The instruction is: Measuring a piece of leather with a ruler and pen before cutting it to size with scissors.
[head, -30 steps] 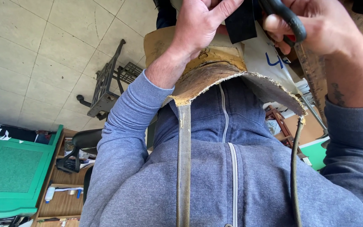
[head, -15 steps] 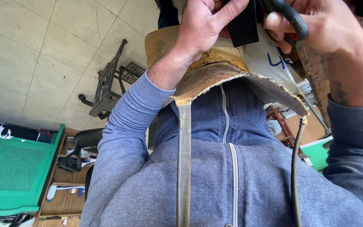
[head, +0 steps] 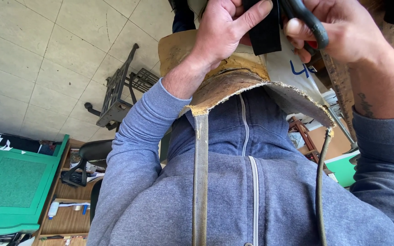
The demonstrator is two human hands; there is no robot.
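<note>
The left hand (head: 226, 29) presses down on a strip of black material (head: 264, 27), thumb stretched across it, fingers curled over the far edge of a worn leather apron (head: 233, 89). Just to the right, the right hand (head: 343, 29) is closed around the black handles of scissors (head: 307, 20). The apron's strap (head: 200, 182) hangs down over a grey zipped hoodie (head: 251, 191). A green cabinet (head: 10, 187) stands far left.

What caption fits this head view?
Left hand pinches black material; right hand grips scissors above worn apron.
</note>
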